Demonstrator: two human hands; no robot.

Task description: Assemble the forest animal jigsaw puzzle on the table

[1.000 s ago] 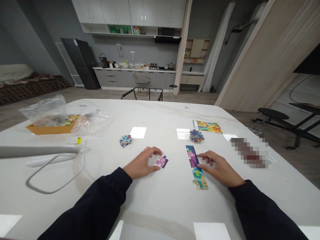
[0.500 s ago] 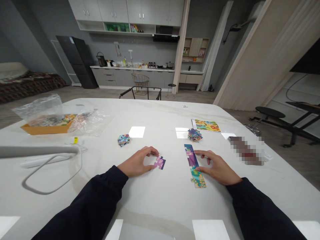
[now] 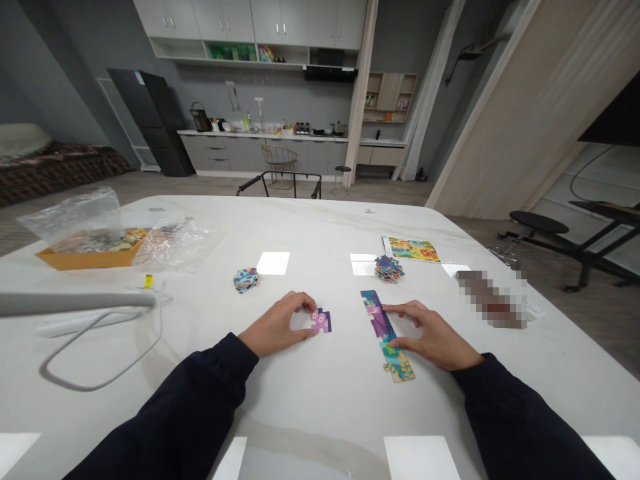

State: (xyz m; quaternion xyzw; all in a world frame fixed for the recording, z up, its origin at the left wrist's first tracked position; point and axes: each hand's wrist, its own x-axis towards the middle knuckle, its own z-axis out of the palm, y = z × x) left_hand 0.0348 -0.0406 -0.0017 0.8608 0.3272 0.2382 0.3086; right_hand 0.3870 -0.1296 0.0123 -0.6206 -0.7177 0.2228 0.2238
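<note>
My left hand [image 3: 281, 321] pinches a purple puzzle piece [image 3: 321, 320] with pale spots and a dark right edge, between thumb and fingers at its left side. To the right lies a joined strip of puzzle pieces [image 3: 383, 327], dark purple at its far end and teal with orange leaves at its near end. My right hand [image 3: 431, 333] has its thumb and fingertips on the strip's right edge. A gap of bare table separates the single piece from the strip. Farther off are two piles of pieces, a left pile [image 3: 246, 280] and a right pile [image 3: 389, 269].
A colourful picture sheet [image 3: 413, 249] lies behind the right pile. At the left are a yellow box [image 3: 93, 259] with clear plastic bags and a grey cable [image 3: 95, 385]. A blurred-out item [image 3: 493, 300] lies at the right on the white table [image 3: 310, 413].
The purple piece has turned slightly and now sits straighter in my left hand. Under my right hand the strip has tilted, its far end shifting left.
</note>
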